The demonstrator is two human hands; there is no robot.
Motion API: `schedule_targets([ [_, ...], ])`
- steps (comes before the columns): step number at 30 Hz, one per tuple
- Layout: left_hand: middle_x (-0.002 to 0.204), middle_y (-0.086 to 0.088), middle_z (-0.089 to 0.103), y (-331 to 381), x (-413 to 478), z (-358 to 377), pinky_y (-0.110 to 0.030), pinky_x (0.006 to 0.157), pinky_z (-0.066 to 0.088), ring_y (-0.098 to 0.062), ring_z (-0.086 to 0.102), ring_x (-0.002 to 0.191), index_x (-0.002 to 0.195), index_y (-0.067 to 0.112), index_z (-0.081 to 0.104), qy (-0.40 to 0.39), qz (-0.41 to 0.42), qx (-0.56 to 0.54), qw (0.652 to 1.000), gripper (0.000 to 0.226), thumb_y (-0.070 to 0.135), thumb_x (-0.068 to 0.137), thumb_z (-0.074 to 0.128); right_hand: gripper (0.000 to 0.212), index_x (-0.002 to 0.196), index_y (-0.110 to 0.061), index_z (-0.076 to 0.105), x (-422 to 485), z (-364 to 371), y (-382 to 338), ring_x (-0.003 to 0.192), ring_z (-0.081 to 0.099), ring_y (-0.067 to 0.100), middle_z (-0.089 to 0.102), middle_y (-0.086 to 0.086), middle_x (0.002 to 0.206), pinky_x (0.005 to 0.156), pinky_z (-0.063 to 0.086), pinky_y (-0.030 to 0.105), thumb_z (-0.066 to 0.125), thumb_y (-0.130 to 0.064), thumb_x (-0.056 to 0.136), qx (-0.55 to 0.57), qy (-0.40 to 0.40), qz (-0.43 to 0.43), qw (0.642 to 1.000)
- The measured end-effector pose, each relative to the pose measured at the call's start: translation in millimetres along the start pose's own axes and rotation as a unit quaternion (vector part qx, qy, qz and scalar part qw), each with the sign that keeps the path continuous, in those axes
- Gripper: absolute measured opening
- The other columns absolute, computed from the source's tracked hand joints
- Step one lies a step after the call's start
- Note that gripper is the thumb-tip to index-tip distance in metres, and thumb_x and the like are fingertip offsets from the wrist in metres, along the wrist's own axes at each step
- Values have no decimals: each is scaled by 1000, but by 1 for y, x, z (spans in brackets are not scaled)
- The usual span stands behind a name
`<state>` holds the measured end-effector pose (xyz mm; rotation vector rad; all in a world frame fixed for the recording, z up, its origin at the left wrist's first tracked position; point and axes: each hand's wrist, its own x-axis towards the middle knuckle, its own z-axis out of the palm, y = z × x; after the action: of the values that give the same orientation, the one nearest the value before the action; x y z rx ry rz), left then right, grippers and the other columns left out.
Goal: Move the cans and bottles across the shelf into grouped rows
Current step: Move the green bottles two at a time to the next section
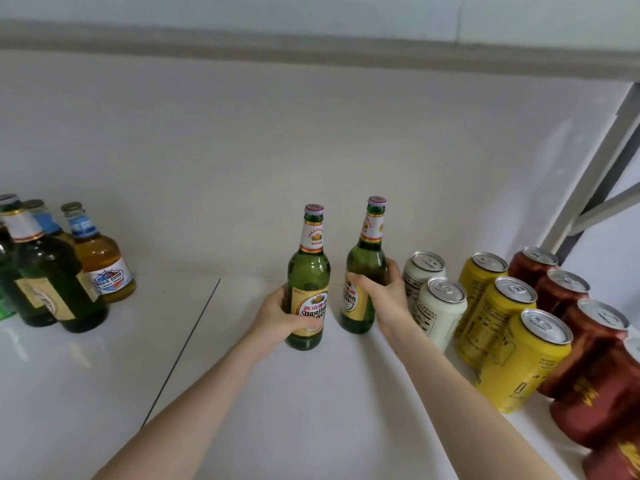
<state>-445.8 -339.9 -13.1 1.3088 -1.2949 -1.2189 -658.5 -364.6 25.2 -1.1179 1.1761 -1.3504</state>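
**Two green bottles in hand, mid-shelf**

From the head camera we see our left hand wrapped around the left green bottle at its label, fingers curled closed across the front. Our right hand clasps the right green bottle the same way, low on its body. Both bottles stand upright on the white shelf, near each other but apart; we cannot tell whether they are lifted.

To the right sit rows of white cans, yellow cans and red cans. A cluster of other bottles waits far left.

We judge this the bottle-grouping step. Next we should set the pair in a row just beside the white cans, keeping them upright and clear of the cans.
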Motion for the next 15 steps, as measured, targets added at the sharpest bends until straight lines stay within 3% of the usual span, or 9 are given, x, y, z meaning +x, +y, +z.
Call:
schedule_targets([
  [2,99,3,77,-3,2,-1,-37,81,60,-16,74,90,107,26,66,2,-2,-5,1000,73,26,39,95,70,125,-31,53,3,-2,4,107,67,17,70,-7,115,88,56,39,87,-26,64,-2,-11,-2,1000],
  [6,99,5,77,-8,3,-3,-25,70,58,-15,74,90,105,28,66,3,1,-17,1000,73,27,37,95,67,128,-32,53,3,-4,10,107,67,13,70,-9,116,83,54,31,86,-23,70,3,-22,-1,1000],
  [10,102,6,77,-13,0,-5,-24,70,59,-15,74,93,104,34,67,-7,-1,-19,1000,70,26,41,96,64,129,-29,54,1,-1,13,106,66,9,69,-11,116,87,53,30,85,-23,74,1,-6,-5,1000],
  [15,102,2,77,-14,-3,-4,-21,70,57,-16,74,93,100,37,70,-22,10,-24,999,60,16,49,94,59,129,-26,55,-14,-3,20,104,65,0,68,-11,118,80,51,18,83,-21,77,15,27,6,999],
])
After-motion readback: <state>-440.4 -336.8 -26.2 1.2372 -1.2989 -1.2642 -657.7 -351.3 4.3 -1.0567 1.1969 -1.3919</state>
